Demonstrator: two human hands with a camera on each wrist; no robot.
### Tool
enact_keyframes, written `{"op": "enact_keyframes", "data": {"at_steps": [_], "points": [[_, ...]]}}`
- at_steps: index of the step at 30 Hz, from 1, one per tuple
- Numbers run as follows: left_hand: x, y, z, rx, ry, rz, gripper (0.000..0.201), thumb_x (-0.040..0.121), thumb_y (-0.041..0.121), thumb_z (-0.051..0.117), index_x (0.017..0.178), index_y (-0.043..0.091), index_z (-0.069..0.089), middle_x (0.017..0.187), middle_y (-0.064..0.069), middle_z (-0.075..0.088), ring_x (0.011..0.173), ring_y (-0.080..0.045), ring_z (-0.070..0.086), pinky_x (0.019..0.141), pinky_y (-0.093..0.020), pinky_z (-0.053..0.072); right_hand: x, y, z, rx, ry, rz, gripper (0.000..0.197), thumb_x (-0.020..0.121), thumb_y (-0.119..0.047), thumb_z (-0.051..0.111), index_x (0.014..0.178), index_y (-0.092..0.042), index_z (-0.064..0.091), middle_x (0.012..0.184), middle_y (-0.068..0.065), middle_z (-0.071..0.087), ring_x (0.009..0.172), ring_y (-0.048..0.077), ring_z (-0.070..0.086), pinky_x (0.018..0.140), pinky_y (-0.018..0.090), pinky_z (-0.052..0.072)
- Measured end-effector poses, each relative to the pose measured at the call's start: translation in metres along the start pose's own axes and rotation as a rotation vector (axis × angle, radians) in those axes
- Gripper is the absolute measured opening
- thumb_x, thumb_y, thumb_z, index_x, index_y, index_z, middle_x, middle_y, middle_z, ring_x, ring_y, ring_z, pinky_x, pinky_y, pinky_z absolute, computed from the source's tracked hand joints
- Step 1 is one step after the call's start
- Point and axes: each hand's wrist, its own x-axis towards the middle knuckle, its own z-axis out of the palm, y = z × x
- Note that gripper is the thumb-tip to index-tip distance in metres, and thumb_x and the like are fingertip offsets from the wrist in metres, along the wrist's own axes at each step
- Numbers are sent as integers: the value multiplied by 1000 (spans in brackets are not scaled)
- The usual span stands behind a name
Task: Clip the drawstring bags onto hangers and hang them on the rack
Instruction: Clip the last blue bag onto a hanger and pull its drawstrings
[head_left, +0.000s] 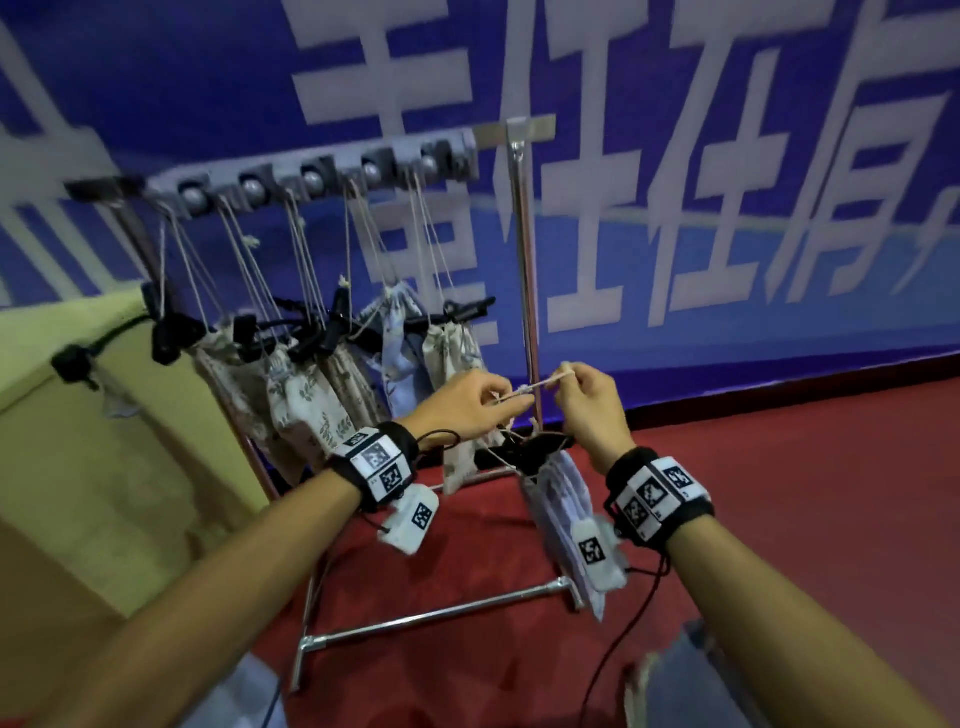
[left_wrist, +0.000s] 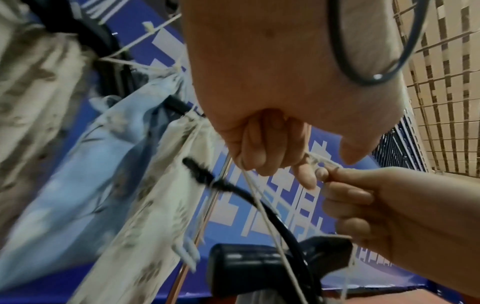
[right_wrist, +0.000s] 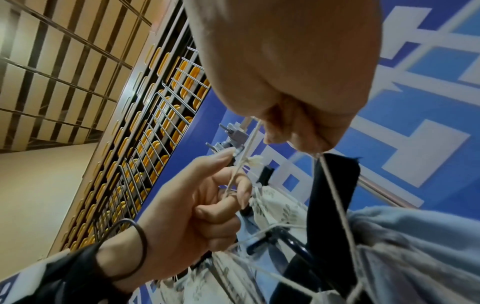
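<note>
My left hand (head_left: 493, 402) and right hand (head_left: 569, 382) each pinch one cream drawstring (head_left: 535, 387), stretched short between them in front of the rack's right upright (head_left: 525, 260). From that string, just below my hands, hangs a black clip hanger (head_left: 543, 448) holding a pale blue drawstring bag (head_left: 563, 519). In the left wrist view my left hand (left_wrist: 275, 162) curls on the drawstring (left_wrist: 262, 207) above the hanger's black clip (left_wrist: 259, 265). The right wrist view has my right hand (right_wrist: 301, 139) pinching the drawstring (right_wrist: 242, 162) beside the blue bag (right_wrist: 415, 236).
Several floral and blue bags (head_left: 306, 395) on black hangers dangle by their strings from the grey hook bar (head_left: 311, 179) of the rack. The rack's base bar (head_left: 441, 613) lies on red carpet. A yellow-green cabinet (head_left: 78, 441) stands at the left, a blue banner behind.
</note>
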Motion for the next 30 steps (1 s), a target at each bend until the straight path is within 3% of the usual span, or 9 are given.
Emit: {"op": "enact_keyframes", "data": {"at_steps": [4, 8, 11, 14, 17, 20, 23, 27, 30], "points": [[35, 38, -43, 45, 109, 36, 58, 98, 53, 54, 63, 6, 57, 53, -10, 52, 48, -11, 39, 51, -35, 36, 42, -53, -31, -264, -27, -125, 36, 105, -20, 46, 78, -11, 67, 59, -6, 54, 53, 11, 48, 56, 29, 36], [76, 71, -91, 35, 257, -31, 54, 99, 46, 56, 64, 4, 62, 54, -9, 58, 48, -13, 46, 54, -29, 39, 94, -115, -49, -584, -111, -223, 30, 100, -12, 47, 80, -3, 67, 64, 1, 57, 64, 26, 53, 62, 32, 37], [105, 80, -116, 42, 372, -90, 49, 101, 37, 53, 63, 7, 63, 55, -2, 60, 46, -12, 52, 54, -27, 41, 126, -154, -47, -724, -176, -317, 29, 100, -25, 49, 78, -7, 57, 64, 5, 56, 60, 28, 53, 56, 35, 42], [129, 75, -138, 26, 466, -124, 41, 102, 30, 48, 67, 14, 62, 71, -5, 68, 61, -19, 59, 62, -32, 42, 152, -186, -39, -841, -236, -461, 34, 99, -44, 54, 86, -12, 56, 65, -3, 54, 60, 20, 53, 52, 31, 37], [148, 66, -153, 22, 549, -144, 34, 104, 26, 46, 74, 17, 57, 70, -6, 62, 61, -18, 52, 57, -30, 37, 178, -205, -23, -934, -280, -576, 27, 102, -34, 53, 91, -10, 57, 74, 5, 60, 71, 32, 60, 61, 38, 48], [161, 56, -162, 21, 658, -139, 34, 105, 24, 44, 72, 21, 51, 70, 2, 58, 61, -10, 51, 54, -26, 34, 203, -209, -1, -943, -249, -588, 24, 105, -29, 50, 86, -12, 49, 76, 8, 53, 70, 34, 53, 61, 38, 41], [172, 44, -171, 21, 749, -156, 35, 105, 21, 44, 70, 18, 46, 65, 7, 50, 57, -4, 44, 51, -20, 29, 223, -205, 23, -909, -194, -552, 22, 105, -29, 48, 89, -14, 49, 80, 12, 57, 70, 36, 54, 63, 44, 49], [185, 25, -176, 104, 809, -203, 30, 105, 28, 40, 80, 16, 49, 75, -6, 59, 66, -25, 55, 54, -30, 39, 241, -190, 55, -840, -163, -493, 18, 106, -25, 43, 96, -14, 53, 91, 16, 64, 81, 38, 61, 63, 39, 44], [183, 14, -166, 260, 760, -224, 29, 106, 33, 37, 88, 14, 51, 83, -13, 64, 74, -36, 59, 61, -41, 50, 243, -174, 65, -753, -166, -439, 22, 107, -24, 40, 104, -13, 59, 98, 17, 67, 89, 38, 62, 66, 35, 39]]}}
